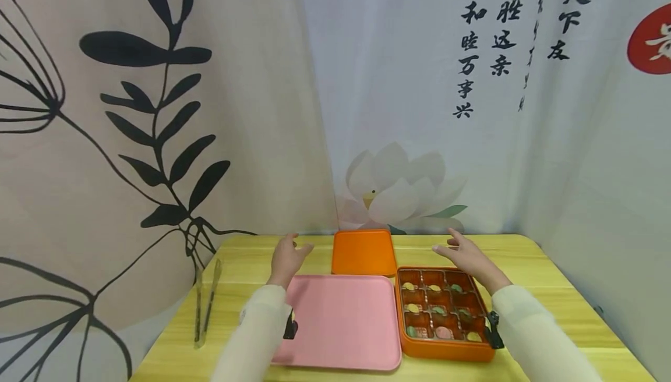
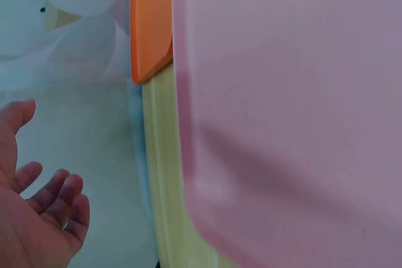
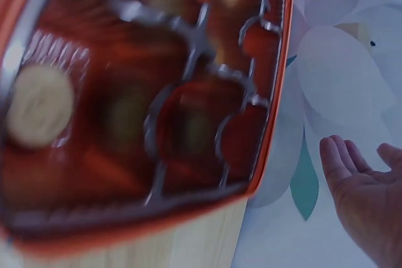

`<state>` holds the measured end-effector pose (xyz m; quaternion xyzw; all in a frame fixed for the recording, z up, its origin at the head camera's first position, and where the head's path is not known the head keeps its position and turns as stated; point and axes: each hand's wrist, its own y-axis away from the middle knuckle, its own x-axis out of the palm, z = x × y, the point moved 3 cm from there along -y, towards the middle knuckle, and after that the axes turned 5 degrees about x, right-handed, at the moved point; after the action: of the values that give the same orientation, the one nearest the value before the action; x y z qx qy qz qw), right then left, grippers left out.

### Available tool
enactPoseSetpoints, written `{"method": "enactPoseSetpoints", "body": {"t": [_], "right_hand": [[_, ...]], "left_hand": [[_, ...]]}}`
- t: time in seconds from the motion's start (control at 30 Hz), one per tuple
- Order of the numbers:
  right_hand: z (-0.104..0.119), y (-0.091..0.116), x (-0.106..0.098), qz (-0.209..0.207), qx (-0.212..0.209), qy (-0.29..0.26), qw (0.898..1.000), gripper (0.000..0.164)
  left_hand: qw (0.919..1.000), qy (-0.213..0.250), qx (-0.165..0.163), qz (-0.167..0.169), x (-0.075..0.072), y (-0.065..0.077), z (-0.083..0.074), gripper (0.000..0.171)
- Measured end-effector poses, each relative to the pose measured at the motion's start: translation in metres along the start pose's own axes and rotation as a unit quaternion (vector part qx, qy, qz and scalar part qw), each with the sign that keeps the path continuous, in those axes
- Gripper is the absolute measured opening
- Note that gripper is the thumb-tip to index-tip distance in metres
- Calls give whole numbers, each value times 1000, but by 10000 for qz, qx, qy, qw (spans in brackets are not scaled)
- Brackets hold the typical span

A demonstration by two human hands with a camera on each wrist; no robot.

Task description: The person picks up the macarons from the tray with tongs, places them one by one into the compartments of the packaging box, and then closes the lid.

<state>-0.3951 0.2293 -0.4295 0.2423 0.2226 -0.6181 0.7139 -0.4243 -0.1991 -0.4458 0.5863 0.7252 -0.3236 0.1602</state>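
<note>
Above the far left corner of a pink tray (image 1: 341,324), my left hand (image 1: 287,258) hovers with relaxed, slightly bent fingers and nothing in it. In the left wrist view that hand (image 2: 44,211) shows an uncovered palm, apart from the tray. My right hand (image 1: 469,257) is held over the back right of an orange box (image 1: 448,350), fingers extended and holding nothing. Small round pieces, yellow, green and pink, sit in the box's clear divided insert; a pale yellow round piece (image 3: 41,106) shows large in the right wrist view.
An orange lid (image 1: 364,253) lies behind the tray and box, near the table's back edge. Metal tongs (image 1: 204,303) rest at the left of the wooden table (image 1: 545,277). A printed curtain (image 1: 262,108) hangs right behind the table.
</note>
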Motion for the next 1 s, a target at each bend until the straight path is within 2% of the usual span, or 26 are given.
{"method": "enactPoseSetpoints", "body": {"t": [0.17,0.5,0.67,0.83,1.0], "right_hand": [[4,-9,10,-2,-25,-126,9999,92],[15,-17,27,20,-99,-233,9997,89],[12,-20,34,73,-32,-300,9995,89],[12,-22,42,30,-9,-357,9994,87],[12,-22,47,-17,17,-382,9993,85]], "left_hand": [[9994,297,71,181,22,-2,-6,62],[9965,637,48,537,57,-9,-3,60],[9952,662,-66,716,68,-13,-1,60],[9961,485,-205,702,74,-18,7,60],[9948,467,-290,858,80,-21,15,59]]}}
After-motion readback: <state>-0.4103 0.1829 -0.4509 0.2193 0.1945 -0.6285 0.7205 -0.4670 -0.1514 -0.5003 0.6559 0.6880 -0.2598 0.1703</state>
